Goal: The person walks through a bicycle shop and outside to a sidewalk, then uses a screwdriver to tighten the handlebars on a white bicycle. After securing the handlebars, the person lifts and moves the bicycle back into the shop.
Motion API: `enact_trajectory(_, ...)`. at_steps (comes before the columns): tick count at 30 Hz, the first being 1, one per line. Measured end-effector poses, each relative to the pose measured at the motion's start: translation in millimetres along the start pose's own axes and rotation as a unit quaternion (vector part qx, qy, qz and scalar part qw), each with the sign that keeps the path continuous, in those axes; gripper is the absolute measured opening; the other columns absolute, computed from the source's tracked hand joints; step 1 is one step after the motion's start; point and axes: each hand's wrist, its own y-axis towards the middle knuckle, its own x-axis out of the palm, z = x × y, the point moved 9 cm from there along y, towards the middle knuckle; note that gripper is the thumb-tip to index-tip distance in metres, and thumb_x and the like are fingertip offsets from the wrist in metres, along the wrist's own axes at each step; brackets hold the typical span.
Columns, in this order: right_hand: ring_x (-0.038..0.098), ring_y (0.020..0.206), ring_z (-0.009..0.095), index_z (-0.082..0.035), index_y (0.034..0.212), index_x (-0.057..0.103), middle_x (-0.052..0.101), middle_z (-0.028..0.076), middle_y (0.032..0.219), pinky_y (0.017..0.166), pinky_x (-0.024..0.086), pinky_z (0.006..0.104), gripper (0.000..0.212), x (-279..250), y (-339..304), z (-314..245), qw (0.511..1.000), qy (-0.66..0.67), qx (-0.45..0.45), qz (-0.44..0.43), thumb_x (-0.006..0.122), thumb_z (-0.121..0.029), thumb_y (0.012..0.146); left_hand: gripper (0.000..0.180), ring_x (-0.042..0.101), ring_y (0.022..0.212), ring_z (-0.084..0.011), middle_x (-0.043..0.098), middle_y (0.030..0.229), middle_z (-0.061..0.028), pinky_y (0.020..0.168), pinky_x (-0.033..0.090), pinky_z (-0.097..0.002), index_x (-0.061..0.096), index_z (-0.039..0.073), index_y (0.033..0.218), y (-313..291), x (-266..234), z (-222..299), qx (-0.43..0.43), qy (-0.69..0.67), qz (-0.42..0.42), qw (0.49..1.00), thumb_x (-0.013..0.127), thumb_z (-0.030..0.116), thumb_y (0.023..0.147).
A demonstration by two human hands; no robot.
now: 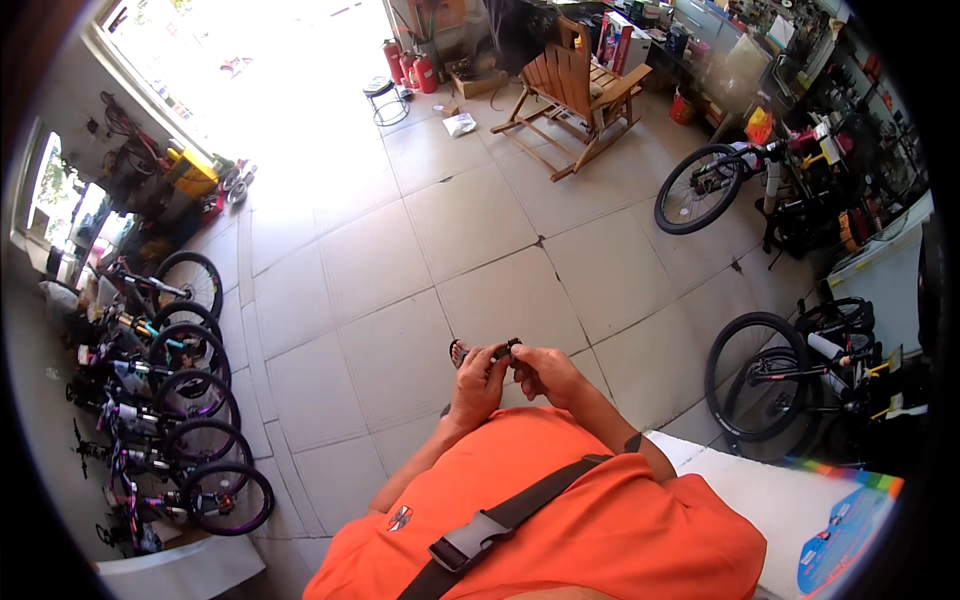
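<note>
Grip of left hand (476,388) and right hand (549,376) is pinched around a small black piece (509,348), seemingly curved.

We wear a bright orange shirt (640,530), short-sleeved, with a small shield-shaped crest (400,518) on its left side. A wide dark strap (545,493) runs diagonally across it, fitted with a grey plastic buckle (468,541). A dark open sandal (453,349) shows below.

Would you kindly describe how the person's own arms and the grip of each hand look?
The left forearm and right forearm are bare, and neither the left grip nor the right grip wears a glove. The orange shirt appears short-sleeved, and a dark band seems to cross the right forearm.
</note>
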Motion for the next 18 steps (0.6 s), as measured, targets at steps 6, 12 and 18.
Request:
enact_trajectory(6,0.059,0.058,0.012,-0.004,0.090,0.068,0.065,0.004,0.077,0.051,0.048,0.0289,0.031,32,117,-107,0.995,-0.028,-0.060,0.068,0.065,-0.032,0.103,0.019,0.070,0.076,-0.0283,0.071,0.095,-0.0085,0.065,0.056,-0.0397,0.070,0.008,0.115,151,-54,-31,0.020,0.093,-0.068,0.993,0.070,0.017,0.097)
enact_trajectory(12,0.058,0.057,0.012,-0.002,0.092,0.068,0.063,0.003,0.076,0.050,0.049,0.0281,0.038,44,194,-185,0.991,-0.005,-0.039,0.125,0.061,-0.037,0.104,0.019,0.071,0.076,-0.0313,0.071,0.092,-0.0088,0.062,0.056,-0.0403,0.071,0.007,0.114,278,-70,-69,0.070,0.089,-0.069,0.991,0.069,0.014,0.096)
enact_trajectory(18,0.058,0.060,0.012,-0.002,0.088,0.066,0.062,0.003,0.076,0.053,0.050,0.0286,0.036,40,330,-255,0.992,0.038,-0.098,0.063,0.063,-0.035,0.103,0.019,0.072,0.080,-0.0338,0.072,0.096,-0.0123,0.064,0.057,-0.0415,0.069,0.007,0.114,403,-79,-126,0.080,0.101,-0.058,0.990,0.069,0.013,0.096)
